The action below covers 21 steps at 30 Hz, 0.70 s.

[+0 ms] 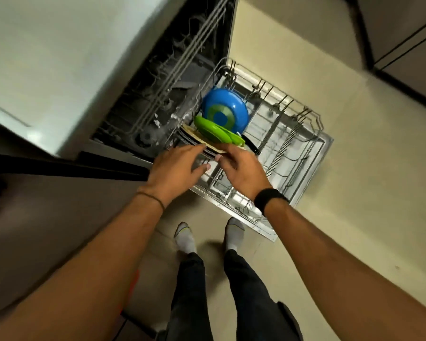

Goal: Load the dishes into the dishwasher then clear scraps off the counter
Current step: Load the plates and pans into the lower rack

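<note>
Pinching edge of tan flat board [208, 145] in grey wire dishwasher rack [318, 119]: right hand [244, 173]; left hand [175, 169], fingers relaxed, touches it

Head camera, apparently steep over dishwasher [327, 143].

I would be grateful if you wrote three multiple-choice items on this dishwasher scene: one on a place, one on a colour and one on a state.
1. Where does the blue bowl stand?
A. on the counter
B. on the floor
C. in the lower rack

2. What colour is the dish next to it, on the side nearer the hands?
A. green
B. red
C. white

3. How is the lower rack?
A. pushed fully in
B. pulled out over the open door
C. lifted out and turned upside down

Answers:
1 C: the bowl stands on edge among the rack's wires.
2 A: the green dish sits right beside the bowl.
3 B: the rack sits in front of the tub, above the door.
</note>
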Each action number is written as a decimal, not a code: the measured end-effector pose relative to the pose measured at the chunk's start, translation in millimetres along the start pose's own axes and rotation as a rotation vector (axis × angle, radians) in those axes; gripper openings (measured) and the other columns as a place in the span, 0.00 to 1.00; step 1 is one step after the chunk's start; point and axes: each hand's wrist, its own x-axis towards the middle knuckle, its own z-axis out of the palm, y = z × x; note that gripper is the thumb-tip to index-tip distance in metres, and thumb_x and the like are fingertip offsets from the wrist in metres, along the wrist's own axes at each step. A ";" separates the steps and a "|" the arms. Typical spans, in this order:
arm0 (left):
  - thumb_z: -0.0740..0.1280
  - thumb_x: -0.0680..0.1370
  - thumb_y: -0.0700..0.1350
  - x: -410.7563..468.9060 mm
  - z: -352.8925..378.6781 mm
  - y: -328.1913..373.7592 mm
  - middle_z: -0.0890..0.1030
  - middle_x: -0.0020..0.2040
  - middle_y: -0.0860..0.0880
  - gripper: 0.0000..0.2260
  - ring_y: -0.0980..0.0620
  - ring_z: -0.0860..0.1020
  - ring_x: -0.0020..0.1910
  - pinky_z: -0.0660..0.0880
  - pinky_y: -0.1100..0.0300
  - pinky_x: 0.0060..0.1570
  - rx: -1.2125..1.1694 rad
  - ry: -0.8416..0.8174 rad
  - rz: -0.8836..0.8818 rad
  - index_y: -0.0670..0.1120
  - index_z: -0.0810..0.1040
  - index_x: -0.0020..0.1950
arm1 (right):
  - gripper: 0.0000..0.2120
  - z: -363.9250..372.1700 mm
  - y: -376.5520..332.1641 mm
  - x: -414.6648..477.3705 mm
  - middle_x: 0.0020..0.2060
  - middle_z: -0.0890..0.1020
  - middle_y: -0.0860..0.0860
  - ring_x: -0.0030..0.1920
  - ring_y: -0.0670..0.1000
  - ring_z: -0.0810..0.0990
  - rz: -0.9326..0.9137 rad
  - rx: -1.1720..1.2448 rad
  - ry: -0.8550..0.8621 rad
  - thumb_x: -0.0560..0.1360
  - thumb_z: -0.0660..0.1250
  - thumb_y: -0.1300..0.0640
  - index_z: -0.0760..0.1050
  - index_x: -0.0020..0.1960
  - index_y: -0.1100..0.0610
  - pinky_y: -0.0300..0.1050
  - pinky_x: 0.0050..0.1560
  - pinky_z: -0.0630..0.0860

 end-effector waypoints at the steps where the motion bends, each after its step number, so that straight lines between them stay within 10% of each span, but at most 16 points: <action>1: 0.66 0.80 0.58 -14.7 -15.2 11.4 0.78 0.68 0.50 0.24 0.46 0.77 0.65 0.76 0.48 0.60 -0.054 0.014 -0.041 0.54 0.70 0.75 | 0.17 -9.8 -13.1 -14.7 0.57 0.83 0.50 0.54 0.47 0.82 0.004 0.063 0.009 0.82 0.63 0.51 0.74 0.69 0.52 0.49 0.59 0.79; 12: 0.65 0.82 0.50 -173.3 -123.9 138.6 0.84 0.58 0.51 0.18 0.53 0.83 0.56 0.80 0.50 0.59 -0.980 0.287 -0.243 0.53 0.73 0.72 | 0.17 -121.6 -117.6 -183.5 0.58 0.83 0.51 0.53 0.50 0.84 -0.024 0.481 0.013 0.84 0.59 0.56 0.71 0.71 0.53 0.53 0.54 0.83; 21: 0.60 0.85 0.46 -235.2 -128.8 159.8 0.85 0.57 0.47 0.16 0.49 0.85 0.52 0.83 0.54 0.51 -1.178 0.519 -0.359 0.46 0.74 0.71 | 0.16 -122.1 -137.8 -224.3 0.56 0.84 0.53 0.52 0.55 0.85 -0.065 0.560 -0.048 0.84 0.59 0.57 0.72 0.70 0.54 0.56 0.53 0.82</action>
